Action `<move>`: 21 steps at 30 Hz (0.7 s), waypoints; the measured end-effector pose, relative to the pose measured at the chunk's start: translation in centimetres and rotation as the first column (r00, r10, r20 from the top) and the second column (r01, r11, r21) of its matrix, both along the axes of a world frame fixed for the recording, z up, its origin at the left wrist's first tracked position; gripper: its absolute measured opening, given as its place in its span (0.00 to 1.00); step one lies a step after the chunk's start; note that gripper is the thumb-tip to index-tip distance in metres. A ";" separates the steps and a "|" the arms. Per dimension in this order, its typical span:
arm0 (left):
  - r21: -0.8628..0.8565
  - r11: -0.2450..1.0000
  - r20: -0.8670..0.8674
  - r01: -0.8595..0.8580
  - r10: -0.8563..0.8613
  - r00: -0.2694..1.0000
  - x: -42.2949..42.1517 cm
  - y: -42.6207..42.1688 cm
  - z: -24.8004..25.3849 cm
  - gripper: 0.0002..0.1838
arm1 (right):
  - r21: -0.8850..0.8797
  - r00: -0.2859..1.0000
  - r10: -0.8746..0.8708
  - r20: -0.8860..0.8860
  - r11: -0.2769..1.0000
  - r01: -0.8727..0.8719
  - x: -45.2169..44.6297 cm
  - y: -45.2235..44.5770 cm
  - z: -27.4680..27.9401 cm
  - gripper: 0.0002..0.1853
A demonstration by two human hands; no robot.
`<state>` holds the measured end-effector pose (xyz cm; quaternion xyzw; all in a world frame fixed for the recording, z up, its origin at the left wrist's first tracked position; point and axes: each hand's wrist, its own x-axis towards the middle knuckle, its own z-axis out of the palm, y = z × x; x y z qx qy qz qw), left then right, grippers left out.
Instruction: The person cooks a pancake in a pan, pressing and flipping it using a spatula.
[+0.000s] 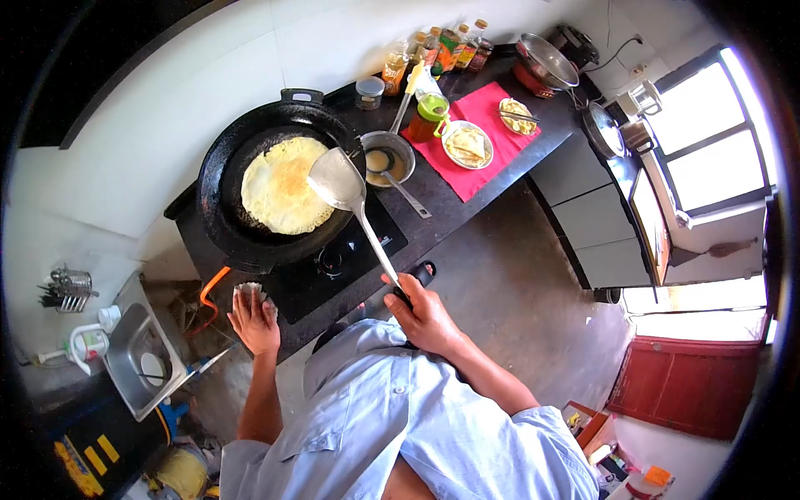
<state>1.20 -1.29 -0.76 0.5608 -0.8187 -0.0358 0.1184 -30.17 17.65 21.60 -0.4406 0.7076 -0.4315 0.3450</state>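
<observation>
My right hand (423, 315) is closed around the dark handle of a metal spatula (337, 182). The spatula's broad blade is over the right edge of a thin, round yellow pancake (287, 185), which lies in a large black wok (218, 179). Whether blade and pancake touch is hard to tell. My left hand (254, 321) rests at the counter's near left edge, its fingers on a crumpled greyish cloth (249, 288). Beneath the wok is a black cooktop (333, 265). To the wok's right, a small pan (403, 152) holds pale batter and a ladle (406, 193).
A red cloth (454, 177) carries a plate of folded pancakes (467, 145), a bowl with chopsticks (518, 117) and a green-lidded jar (428, 117). Bottles (450, 48) line the wall. A steel sink (140, 350) is at left; an orange hose (206, 293) runs beside the counter.
</observation>
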 end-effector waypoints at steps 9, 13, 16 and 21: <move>-0.119 0.983 0.010 -0.137 0.139 0.990 -1.1 -0.1 -1.6 0.27 | 0.108 0.987 -0.008 0.162 0.994 -0.010 -1.1 -0.5 1.8 0.22; -0.102 0.977 -0.026 -0.188 0.186 0.982 -1.3 -0.1 -1.8 0.29 | 0.108 0.973 -0.035 0.228 0.994 0.011 -1.8 -0.6 1.8 0.22; -0.049 0.961 -0.020 -0.274 0.273 0.962 -1.8 -0.2 -1.8 0.30 | 0.053 0.982 -0.038 0.183 0.998 0.028 -2.5 -0.6 -0.9 0.20; -0.045 0.954 -0.022 -0.298 0.297 0.955 -2.5 0.2 -0.9 0.31 | 0.010 0.963 0.021 0.269 1.000 -0.024 -5.0 -1.1 0.2 0.20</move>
